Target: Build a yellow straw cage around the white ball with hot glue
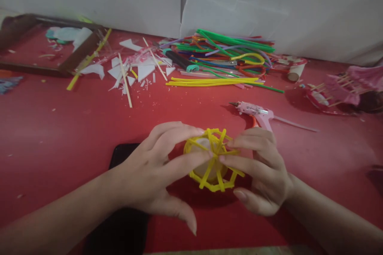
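A yellow wheel-shaped frame of pipe cleaners [205,175], with spokes meeting at a hub, sits in front of me over a pale round object [206,143], partly hidden by the spokes. My left hand [158,159] has its fingers spread; the index fingertip presses near the hub and another fingertip touches the far rim. On the other side, my right hand [263,171] reaches in with fingers extended, index tip at the hub. Its thumb is apart, close to the near right rim. Beneath my left hand lies a black phone-like slab [119,227].
A pink glue gun [254,111] lies behind my right hand. Yellow pipe cleaners [209,82] and a coloured pile [233,48] lie farther back. White scraps [145,72], a wooden stick [125,81] and a brown frame [74,55] are to the left; a pink model [344,87] stands right.
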### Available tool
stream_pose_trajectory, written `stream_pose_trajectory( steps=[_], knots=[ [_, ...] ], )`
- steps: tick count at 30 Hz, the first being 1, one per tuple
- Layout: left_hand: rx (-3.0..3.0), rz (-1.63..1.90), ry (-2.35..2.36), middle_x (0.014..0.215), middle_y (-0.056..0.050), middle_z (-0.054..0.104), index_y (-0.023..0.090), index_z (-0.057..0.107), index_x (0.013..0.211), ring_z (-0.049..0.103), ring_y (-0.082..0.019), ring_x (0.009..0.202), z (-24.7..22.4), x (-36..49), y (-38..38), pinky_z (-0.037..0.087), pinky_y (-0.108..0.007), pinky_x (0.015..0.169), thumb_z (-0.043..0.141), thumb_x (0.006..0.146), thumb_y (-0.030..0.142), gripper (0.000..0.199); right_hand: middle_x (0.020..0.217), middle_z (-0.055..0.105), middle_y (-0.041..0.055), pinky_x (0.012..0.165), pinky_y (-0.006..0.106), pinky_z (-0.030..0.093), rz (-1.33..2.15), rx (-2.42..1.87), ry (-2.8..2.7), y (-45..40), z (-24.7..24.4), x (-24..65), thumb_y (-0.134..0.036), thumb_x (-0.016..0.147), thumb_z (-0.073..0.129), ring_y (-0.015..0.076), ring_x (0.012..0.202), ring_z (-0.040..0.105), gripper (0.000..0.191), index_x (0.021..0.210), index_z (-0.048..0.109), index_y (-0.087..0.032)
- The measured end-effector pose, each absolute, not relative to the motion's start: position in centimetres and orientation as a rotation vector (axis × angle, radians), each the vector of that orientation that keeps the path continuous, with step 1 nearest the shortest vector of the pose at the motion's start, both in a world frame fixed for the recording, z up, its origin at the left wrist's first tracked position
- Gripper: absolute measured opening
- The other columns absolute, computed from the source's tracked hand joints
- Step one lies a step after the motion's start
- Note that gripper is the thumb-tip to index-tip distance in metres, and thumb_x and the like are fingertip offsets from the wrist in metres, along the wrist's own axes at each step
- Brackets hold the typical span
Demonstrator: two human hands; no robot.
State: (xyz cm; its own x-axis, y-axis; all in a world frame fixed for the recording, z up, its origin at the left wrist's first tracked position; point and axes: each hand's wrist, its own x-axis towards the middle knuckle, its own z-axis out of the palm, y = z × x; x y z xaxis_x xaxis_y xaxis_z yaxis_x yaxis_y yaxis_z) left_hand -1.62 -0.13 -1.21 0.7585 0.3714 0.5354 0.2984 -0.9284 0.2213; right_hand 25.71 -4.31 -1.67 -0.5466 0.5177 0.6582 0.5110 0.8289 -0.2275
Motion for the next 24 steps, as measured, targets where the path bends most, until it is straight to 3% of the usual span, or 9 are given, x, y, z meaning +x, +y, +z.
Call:
stream_pose_trajectory(
  steps=[4,18,24],
  knots=[
    [2.802,0.869,0.540,0.134,-0.020,0.057,0.017,0.057,0.133,0.055,-0.038,0.124,-1.50,-1.61,-0.07,0.048,-0.056,0.108,0.062,0.076,0.086,0.090,0.115,0.062,0.0122,0.083,0.050,0.052,0.005,-0.759,-2.255,-4.34,-1.74,25.71,-0.035,0.086,0.055,0.0271,0.097,0.059,0.036,0.114,0.068,-0.018],
    [2.846,0.863,0.500,0.130,-0.022,0.056,0.013,0.058,0.131,0.056,-0.037,0.123,-1.30,-1.63,0.15,0.050,-0.055,0.109,0.057,0.079,0.086,0.090,0.115,0.062,0.0138,0.082,0.052,0.053,0.011,-0.746,-2.242,-4.37,-1.96,25.78,-0.031,0.082,0.057,0.0291,0.099,0.059,0.034,0.111,0.067,-0.017],
    [2.813,0.821,0.530,0.132,-0.020,0.056,0.017,0.055,0.134,0.056,-0.038,0.123,-1.39,-1.64,0.11,0.049,-0.057,0.108,0.057,0.077,0.088,0.091,0.117,0.062,0.0134,0.083,0.051,0.053,0.049,-0.724,-2.231,-4.33,-1.90,25.69,-0.033,0.085,0.056,0.0283,0.100,0.060,0.034,0.112,0.067,-0.016]
  ],
)
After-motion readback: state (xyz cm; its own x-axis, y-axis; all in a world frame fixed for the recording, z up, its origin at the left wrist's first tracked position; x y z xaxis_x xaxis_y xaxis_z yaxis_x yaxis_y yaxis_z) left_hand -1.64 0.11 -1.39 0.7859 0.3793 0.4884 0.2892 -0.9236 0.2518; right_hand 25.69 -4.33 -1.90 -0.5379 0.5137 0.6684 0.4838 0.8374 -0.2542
